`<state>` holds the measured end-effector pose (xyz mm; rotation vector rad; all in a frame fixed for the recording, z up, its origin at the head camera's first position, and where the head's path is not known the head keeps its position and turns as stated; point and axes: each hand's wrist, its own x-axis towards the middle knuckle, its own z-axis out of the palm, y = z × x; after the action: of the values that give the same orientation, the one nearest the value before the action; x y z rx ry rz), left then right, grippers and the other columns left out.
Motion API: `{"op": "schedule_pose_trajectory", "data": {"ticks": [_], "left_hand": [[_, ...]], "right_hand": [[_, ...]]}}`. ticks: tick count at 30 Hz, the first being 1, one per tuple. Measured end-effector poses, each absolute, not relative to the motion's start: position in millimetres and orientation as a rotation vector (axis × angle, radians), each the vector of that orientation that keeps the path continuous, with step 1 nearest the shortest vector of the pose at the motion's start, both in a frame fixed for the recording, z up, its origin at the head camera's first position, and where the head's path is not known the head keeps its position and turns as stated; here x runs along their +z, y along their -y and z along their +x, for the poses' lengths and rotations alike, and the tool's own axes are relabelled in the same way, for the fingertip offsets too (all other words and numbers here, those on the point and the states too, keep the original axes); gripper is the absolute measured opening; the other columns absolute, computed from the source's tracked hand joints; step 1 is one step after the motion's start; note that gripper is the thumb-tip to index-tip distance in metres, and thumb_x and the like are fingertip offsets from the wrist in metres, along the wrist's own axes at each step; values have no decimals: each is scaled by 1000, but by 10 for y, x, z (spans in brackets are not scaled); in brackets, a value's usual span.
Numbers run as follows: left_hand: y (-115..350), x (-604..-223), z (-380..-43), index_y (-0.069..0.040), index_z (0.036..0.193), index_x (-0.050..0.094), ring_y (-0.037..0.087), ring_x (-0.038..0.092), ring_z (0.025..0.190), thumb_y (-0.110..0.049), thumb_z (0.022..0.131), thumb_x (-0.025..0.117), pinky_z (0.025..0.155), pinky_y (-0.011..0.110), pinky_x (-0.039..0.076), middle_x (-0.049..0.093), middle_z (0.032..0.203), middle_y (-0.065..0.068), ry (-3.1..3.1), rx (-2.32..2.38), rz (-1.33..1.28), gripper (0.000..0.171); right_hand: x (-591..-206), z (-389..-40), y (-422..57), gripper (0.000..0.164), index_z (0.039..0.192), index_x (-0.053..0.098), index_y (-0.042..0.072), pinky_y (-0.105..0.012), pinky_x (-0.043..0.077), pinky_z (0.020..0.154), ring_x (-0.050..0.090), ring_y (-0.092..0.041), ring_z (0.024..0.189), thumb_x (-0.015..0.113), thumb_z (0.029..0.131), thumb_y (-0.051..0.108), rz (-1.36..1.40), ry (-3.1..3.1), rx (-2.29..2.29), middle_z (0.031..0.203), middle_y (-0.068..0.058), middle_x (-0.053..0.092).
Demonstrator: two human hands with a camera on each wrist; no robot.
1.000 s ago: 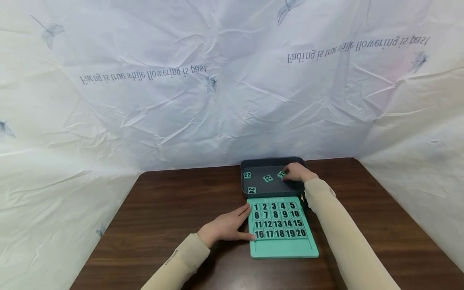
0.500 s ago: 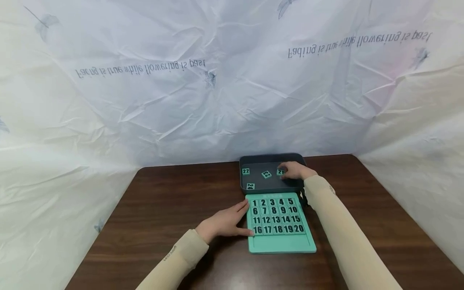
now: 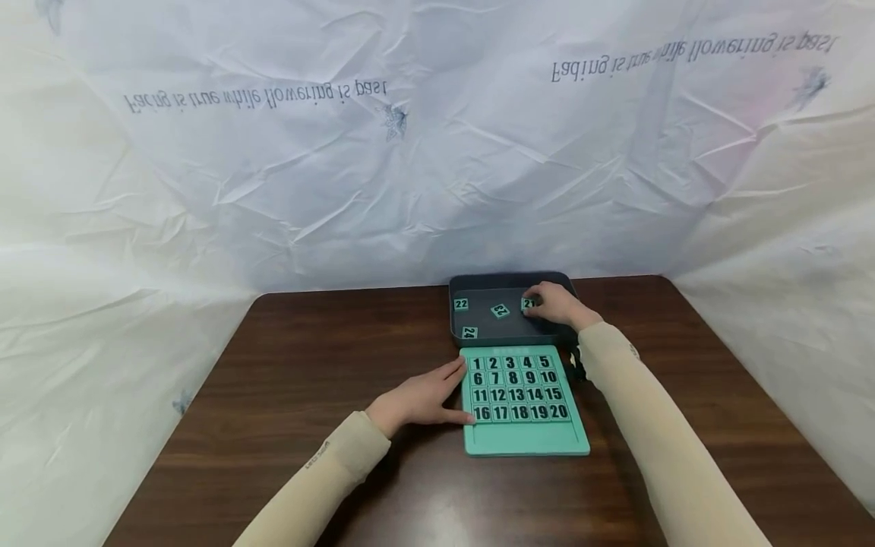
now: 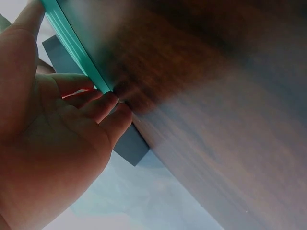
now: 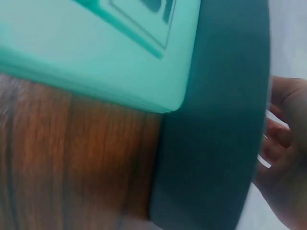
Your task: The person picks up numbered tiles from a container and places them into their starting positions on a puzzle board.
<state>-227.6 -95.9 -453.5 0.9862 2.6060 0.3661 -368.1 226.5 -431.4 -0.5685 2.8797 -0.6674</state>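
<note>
A mint-green number board [image 3: 526,439] lies on the table, filled with tiles 1 to 20 in four rows above a bare bottom strip. Along its left edge rests my left hand [image 3: 422,396], fingers extended and thumb beside tile 16. The left wrist view shows those fingertips [image 4: 109,101] against the board's green side. My right hand [image 3: 555,304] reaches into the dark grey tray [image 3: 478,320] behind the board and pinches the number tile 21 [image 3: 528,305] between thumb and finger. In the right wrist view the tray wall hides part of this hand [image 5: 288,139].
Also in the tray are tiles 22 [image 3: 461,304], 23 [image 3: 500,311] and 24 [image 3: 469,333], the last two turned. A small black object [image 3: 579,365] sits by the tray's right front corner. White printed sheeting [image 3: 424,190] hangs behind the brown wooden table [image 3: 328,342].
The right fingers have turned tile 21 from slanted to upright in the tray. The left hand stays at the board's edge. The whole head view has shifted, with the table now higher in it.
</note>
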Motion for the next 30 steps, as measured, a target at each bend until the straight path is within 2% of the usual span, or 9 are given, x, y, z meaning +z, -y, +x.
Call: {"op": "schedule_pose_trajectory", "data": {"ticks": [11, 17, 26, 30], "left_hand": [[965, -4529, -2290, -11, 163, 16, 19, 25, 150, -70, 91, 58, 115, 39, 34, 11, 169, 3, -2608, 367, 962, 101], [960, -4528, -2287, -10, 162, 16, 21, 27, 150, -70, 92, 56, 114, 40, 36, 11, 169, 4, -2605, 371, 960, 101], [941, -4526, -2268, -10, 162, 17, 22, 29, 149, -69, 91, 58, 113, 41, 37, 12, 169, 5, -2599, 374, 970, 101], [935, -4538, -2269, -9, 162, 17, 22, 29, 149, -68, 92, 58, 113, 41, 37, 13, 169, 6, -2598, 376, 982, 101]], "right_hand": [[-4019, -3285, -2090, 42, 131, 64, 2, -45, 51, 79, 61, -24, 94, 70, 98, 26, -746, -2913, -754, 120, -15, 60], [-3952, -2958, -1928, 46, 131, 65, 2, -42, 53, 79, 62, -21, 93, 70, 98, 33, -910, -2860, -755, 115, -11, 62], [-3989, -2399, -1766, 40, 127, 68, 5, -32, 52, 73, 63, -15, 87, 71, 97, 32, -1121, -2744, -693, 113, -3, 64], [-4040, -2210, -1718, 40, 126, 69, 6, -31, 53, 74, 64, -16, 91, 70, 97, 33, -1169, -2708, -671, 112, -3, 64]]}}
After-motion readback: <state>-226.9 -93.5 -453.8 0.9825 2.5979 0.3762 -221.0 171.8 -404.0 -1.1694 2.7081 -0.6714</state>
